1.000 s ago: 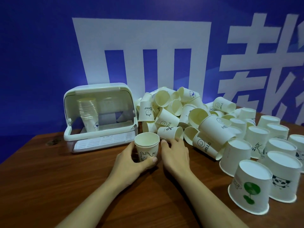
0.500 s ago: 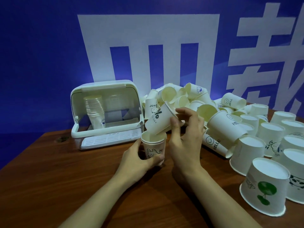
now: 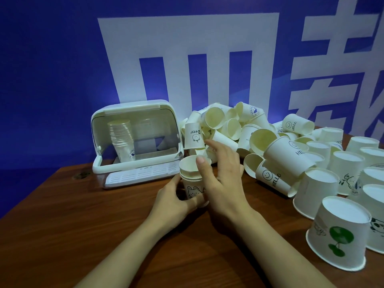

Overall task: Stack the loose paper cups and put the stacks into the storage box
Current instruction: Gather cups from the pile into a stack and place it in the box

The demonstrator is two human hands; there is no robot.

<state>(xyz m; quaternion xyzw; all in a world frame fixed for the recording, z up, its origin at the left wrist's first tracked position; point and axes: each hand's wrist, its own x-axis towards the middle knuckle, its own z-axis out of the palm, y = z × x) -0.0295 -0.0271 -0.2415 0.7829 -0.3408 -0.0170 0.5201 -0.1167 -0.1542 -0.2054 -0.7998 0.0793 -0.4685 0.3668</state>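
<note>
White paper cups [image 3: 192,179] nest upright, bunny print outermost, left hand [image 3: 173,199] gripping.

The single head camera looks forward and down from close above the wooden table [image 3: 62,225], with both forearms entering from the bottom edge and the blue wall [image 3: 52,59] filling the upper half.

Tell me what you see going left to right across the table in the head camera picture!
White plastic storage box → short stack of white paper cups with a bunny drawing → lying smiley "HELLO" cup → upside-down cup with a green tree.
</note>
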